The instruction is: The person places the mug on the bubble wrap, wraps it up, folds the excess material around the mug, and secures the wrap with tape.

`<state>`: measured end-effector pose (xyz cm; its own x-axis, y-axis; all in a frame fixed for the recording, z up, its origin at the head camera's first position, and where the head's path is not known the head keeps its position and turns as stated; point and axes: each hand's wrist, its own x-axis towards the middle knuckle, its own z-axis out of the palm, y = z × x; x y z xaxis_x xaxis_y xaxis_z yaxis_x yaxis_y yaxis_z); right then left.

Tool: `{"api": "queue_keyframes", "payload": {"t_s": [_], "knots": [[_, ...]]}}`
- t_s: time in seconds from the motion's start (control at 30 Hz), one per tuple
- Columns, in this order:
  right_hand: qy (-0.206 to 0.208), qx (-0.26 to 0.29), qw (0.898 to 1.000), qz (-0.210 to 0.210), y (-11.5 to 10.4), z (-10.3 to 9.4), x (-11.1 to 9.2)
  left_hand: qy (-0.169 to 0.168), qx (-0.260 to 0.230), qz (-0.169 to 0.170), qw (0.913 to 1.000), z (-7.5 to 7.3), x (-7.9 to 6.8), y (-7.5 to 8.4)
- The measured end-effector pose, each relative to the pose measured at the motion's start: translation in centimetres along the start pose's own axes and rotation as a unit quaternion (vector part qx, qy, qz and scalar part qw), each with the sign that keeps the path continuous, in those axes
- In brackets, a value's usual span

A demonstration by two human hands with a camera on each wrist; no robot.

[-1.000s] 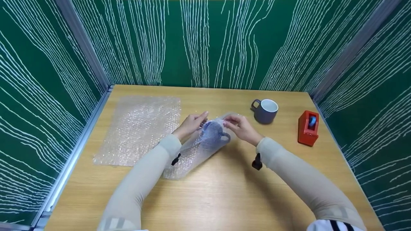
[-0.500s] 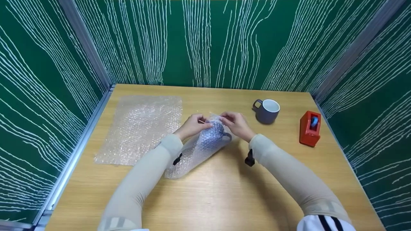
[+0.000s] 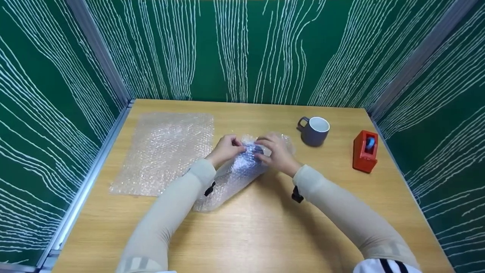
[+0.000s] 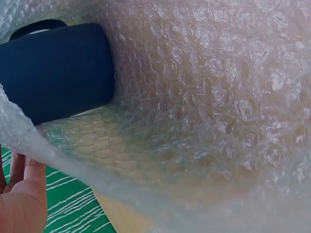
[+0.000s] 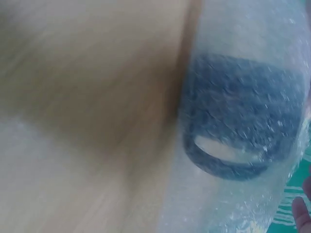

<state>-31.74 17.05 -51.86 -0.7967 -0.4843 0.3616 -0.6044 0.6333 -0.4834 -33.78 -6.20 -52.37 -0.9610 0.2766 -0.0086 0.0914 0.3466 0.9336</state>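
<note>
A dark mug (image 5: pixel 243 104) lies on its side inside a rolled sheet of bubble wrap (image 3: pixel 231 182), mid-table. Its handle shows through the plastic in the right wrist view. My left hand (image 3: pixel 227 149) pinches the wrap at the mug's far left end. From the right, my right hand (image 3: pixel 278 153) curves its fingers and thumb around the covered mug, thumb below and fingers above. In the left wrist view the mug's bare side (image 4: pixel 58 73) sits within the open fold of the wrap (image 4: pixel 204 97), fingers (image 4: pixel 34 177) showing past the wrap's edge.
A second bubble wrap sheet (image 3: pixel 163 151) lies flat on the left of the wooden table (image 3: pixel 242 235). At the back right stands a grey mug (image 3: pixel 314 132), upright, and a red tape dispenser (image 3: pixel 365 151) beyond it. Green walls (image 3: pixel 204 45) enclose the table.
My right hand has shifted from pinching the wrap's far edge to spreading thumb and fingers around the covered mug. More wrap now shows behind it. The left hand keeps its pinch.
</note>
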Motion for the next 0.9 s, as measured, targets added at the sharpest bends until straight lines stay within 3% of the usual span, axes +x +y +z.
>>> {"api": "queue_keyframes", "payload": {"t_s": [0.17, 0.33, 0.53, 0.9], "knots": [[-0.043, -0.005, 0.999, -0.033, -0.4, 0.7, -1.2, 0.011, -0.023, -0.019, 0.9995, 0.0, 0.2, 0.0], [-0.042, -0.010, 0.997, -0.063, -0.3, 1.5, -1.9, 0.004, -0.052, -0.040, 0.9978, 0.1, 0.5, 0.2], [-0.062, -0.023, 0.996, -0.055, -0.2, 2.3, -2.3, -0.021, -0.082, -0.048, 0.9952, 0.3, 1.1, 0.3], [-0.124, -0.073, 0.988, -0.051, -0.4, 2.4, -1.8, -0.082, -0.024, -0.037, 0.9956, 0.2, 1.1, 0.5]]}}
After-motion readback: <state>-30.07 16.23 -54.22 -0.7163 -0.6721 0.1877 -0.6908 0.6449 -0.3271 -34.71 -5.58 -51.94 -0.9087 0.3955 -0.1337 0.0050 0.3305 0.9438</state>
